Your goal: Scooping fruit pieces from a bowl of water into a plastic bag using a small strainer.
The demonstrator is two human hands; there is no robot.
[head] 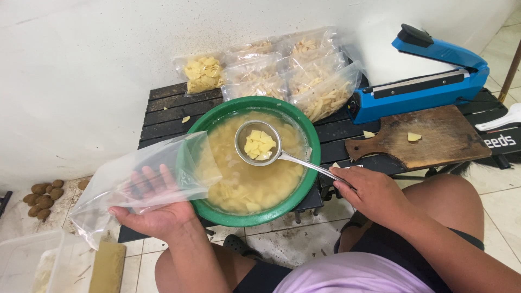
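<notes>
My left hand [154, 209] holds a clear plastic bag [135, 182], its open mouth lying over the left rim of a green bowl [309, 130]. The bowl is full of cloudy water and pale yellow potato slices. My right hand [369, 192] grips the handle of a metal strainer ladle [258, 143], which hangs over the bowl with a small heap of yellow slices in it, just right of the bag's mouth.
Several sealed bags of cut potato [271, 70] lean on the white wall behind the bowl. A blue heat sealer [423, 81] and a wooden cutting board [429, 138] sit at the right of the low black slatted table [165, 111]. Small brown potatoes [43, 196] lie on the floor at left.
</notes>
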